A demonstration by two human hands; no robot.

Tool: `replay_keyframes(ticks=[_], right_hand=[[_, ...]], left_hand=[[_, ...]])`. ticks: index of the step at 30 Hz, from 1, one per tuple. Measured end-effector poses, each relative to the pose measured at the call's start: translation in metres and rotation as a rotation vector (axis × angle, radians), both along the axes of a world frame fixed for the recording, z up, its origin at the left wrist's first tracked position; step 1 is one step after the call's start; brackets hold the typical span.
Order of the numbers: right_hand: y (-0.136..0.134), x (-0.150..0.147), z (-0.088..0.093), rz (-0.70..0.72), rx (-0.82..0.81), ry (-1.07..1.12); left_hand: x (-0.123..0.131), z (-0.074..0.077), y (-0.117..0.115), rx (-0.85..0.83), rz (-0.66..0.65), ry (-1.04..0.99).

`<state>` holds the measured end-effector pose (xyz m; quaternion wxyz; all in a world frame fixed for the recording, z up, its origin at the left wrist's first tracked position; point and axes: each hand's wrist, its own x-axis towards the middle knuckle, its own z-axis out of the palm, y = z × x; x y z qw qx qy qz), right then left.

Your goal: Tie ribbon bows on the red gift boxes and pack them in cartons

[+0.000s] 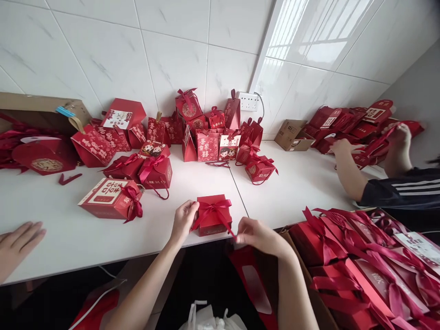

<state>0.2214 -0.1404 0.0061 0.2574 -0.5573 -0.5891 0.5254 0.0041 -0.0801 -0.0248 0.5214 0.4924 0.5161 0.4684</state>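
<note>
A small red gift box with a dark red ribbon bow stands near the front edge of the white table. My left hand grips its left side, fingers curled round the box. On the right, my right hand pinches a ribbon tail that hangs off the box. Both forearms reach up from the bottom of the view.
Many finished red gift boxes stand along the tiled wall. A cardboard carton of flat red boxes with ribbons sits at right. Another person's hand rests at left; a second person's arm reaches over red bags at right.
</note>
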Motion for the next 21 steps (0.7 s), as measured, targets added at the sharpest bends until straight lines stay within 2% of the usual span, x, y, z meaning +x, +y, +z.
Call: replay_keyframes(ticks=[3, 5, 7, 10, 14, 16, 19, 21], right_hand=[[0.029, -0.001, 0.000, -0.161, 0.169, -0.031], [0.044, -0.012, -0.006, -0.246, 0.187, 0.026], [0.051, -0.024, -0.015, -0.262, 0.165, 0.095], [0.045, -0.026, -0.028, -0.241, 0.147, 0.172], [0.029, -0.001, -0.036, -0.246, 0.110, 0.171], [0.025, 0.013, -0.033, -0.392, 0.180, 0.166], [0.025, 0.020, -0.021, -0.667, 0.398, 0.230], [0.025, 0.015, -0.013, -0.673, 0.466, 0.232]], left_hand=[[-0.002, 0.002, 0.002, -0.020, -0.025, -0.002], [-0.002, 0.003, 0.002, -0.028, -0.032, -0.002], [-0.002, 0.001, 0.003, -0.035, -0.033, -0.011], [-0.001, -0.003, 0.002, -0.045, -0.030, -0.046], [0.001, -0.006, 0.000, -0.060, -0.025, -0.091], [0.001, -0.006, 0.000, -0.069, -0.023, -0.103], [0.002, -0.004, 0.000, -0.071, -0.018, -0.111], [0.002, -0.004, 0.001, -0.065, -0.016, -0.114]])
